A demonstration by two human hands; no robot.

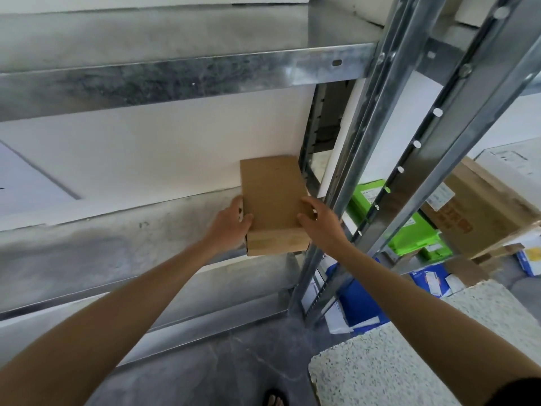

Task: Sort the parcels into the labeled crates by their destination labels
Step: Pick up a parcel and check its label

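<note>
A plain brown cardboard parcel (273,200) lies on the metal shelf (123,244) at its right end, its near end jutting past the shelf's front edge. My left hand (231,222) grips the parcel's left side, thumb on top. My right hand (319,221) grips the right side, fingers curled over the top face. No label shows on the parcel's visible faces. No labeled crate is in view.
Galvanised uprights (389,142) stand just right of the parcel. An upper shelf (175,74) hangs overhead. Behind the uprights are green boxes (407,227), a large brown carton (480,212) and blue packages (360,300). A speckled countertop (395,361) sits at lower right.
</note>
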